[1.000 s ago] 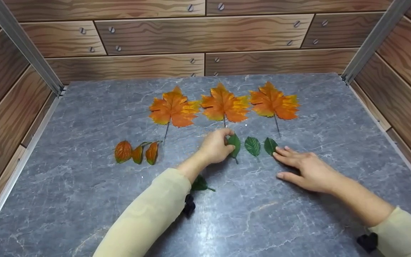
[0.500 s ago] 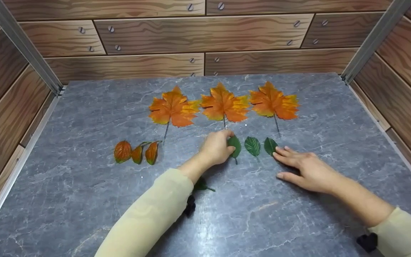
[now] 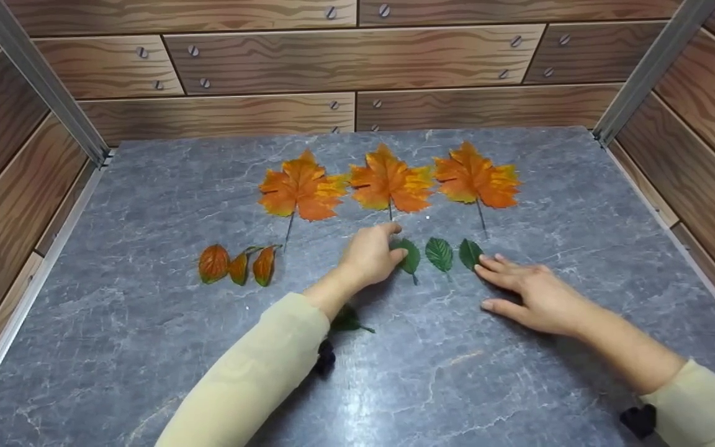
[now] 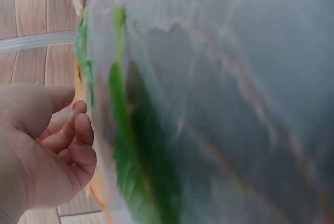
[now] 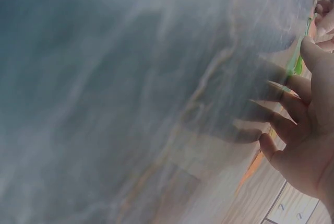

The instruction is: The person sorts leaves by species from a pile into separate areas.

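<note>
Three small green leaves lie in a row on the grey marbled table: a left one (image 3: 409, 256), a ribbed middle one (image 3: 439, 254) and a right one (image 3: 470, 254). At the left leaf's edge is my left hand (image 3: 370, 254), its thumb touching the leaf while the index finger lies off it. Loosely bent fingers (image 4: 78, 130) show in the left wrist view, with a gap to the thumb. My right hand (image 3: 544, 298) lies flat, fingers spread, fingertips touching the right leaf. Another green leaf (image 3: 346, 320) is partly hidden under my left forearm.
Three orange maple leaves, left (image 3: 301, 186), middle (image 3: 390, 180) and right (image 3: 476, 177), lie in a row farther back, stems toward me. Several orange-green leaves (image 3: 238, 267) lie at the left. Wood-patterned walls (image 3: 357, 59) stand behind and at both sides.
My left hand has drawn slightly left, its index finger coming off the left green leaf. That leaf's stem end has shifted a little right. The right hand has stayed still.
</note>
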`<state>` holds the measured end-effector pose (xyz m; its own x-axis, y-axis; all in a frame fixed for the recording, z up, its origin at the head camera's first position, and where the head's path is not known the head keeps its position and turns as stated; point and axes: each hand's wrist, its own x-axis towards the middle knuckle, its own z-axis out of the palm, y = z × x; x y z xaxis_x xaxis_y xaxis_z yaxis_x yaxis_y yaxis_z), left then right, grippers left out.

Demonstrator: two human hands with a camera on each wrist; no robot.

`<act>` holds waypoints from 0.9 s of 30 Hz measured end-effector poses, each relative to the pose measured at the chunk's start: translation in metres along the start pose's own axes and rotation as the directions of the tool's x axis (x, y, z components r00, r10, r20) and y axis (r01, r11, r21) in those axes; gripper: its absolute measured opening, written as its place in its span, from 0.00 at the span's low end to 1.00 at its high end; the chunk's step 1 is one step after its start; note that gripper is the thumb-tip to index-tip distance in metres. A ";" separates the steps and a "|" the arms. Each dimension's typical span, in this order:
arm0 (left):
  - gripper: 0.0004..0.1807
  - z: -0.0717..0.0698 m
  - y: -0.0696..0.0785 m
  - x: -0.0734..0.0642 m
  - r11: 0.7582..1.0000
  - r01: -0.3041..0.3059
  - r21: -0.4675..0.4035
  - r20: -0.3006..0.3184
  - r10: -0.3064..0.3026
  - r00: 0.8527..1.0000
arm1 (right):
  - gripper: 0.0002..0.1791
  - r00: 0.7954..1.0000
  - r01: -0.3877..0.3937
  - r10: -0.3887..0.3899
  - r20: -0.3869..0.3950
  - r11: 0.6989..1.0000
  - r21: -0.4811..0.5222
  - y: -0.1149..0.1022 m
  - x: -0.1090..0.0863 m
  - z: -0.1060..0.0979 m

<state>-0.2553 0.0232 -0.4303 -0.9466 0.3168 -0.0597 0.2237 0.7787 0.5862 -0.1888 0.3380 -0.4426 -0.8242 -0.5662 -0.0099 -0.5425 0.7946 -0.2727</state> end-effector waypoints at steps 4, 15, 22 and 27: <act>0.25 -0.014 -0.005 -0.010 0.997 -0.044 -0.063 -0.010 0.044 0.999 | 0.38 1.000 -0.002 0.002 0.001 1.000 0.000 0.000 0.000 -0.001; 0.23 -0.049 -0.028 -0.053 0.988 -0.084 -0.127 -0.033 0.080 0.996 | 0.36 0.999 0.032 -0.032 -0.042 0.999 0.001 0.001 0.000 0.001; 0.25 -0.057 -0.042 -0.086 0.994 -0.034 -0.103 -0.015 0.033 0.999 | 0.37 0.999 0.031 -0.031 -0.039 1.000 -0.003 0.002 0.000 0.001; 0.25 -0.053 -0.055 -0.104 0.996 -0.040 -0.075 0.002 0.040 0.999 | 0.37 0.999 0.028 -0.029 -0.034 1.000 -0.005 0.001 0.001 0.001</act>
<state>-0.1820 -0.0815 -0.4133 -0.9362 0.3493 -0.0377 0.2434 0.7223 0.6473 -0.1900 0.3382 -0.4438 -0.8135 -0.5808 0.0309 -0.5665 0.7792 -0.2681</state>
